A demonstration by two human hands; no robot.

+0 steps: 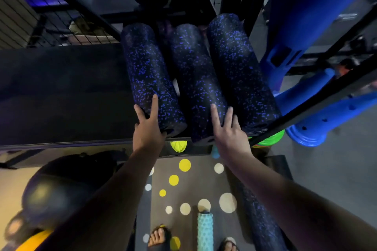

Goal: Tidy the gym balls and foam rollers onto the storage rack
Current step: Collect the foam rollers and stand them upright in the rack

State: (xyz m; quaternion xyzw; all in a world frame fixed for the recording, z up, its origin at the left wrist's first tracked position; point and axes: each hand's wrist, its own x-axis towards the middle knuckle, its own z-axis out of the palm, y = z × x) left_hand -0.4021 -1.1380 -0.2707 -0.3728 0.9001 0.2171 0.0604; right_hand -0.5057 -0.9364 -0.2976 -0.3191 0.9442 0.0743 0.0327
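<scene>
On the rack shelf (61,98), towards its right end, three speckled foam rollers are laid side by side. The left roller (146,71) is touched by the left hand (148,128) and the middle roller (195,79) by the right hand (228,134). The fingers are spread flat and nothing is gripped, probably to push the ends level at the front edge. A teal roller (205,232) is left on the floor.
</scene>
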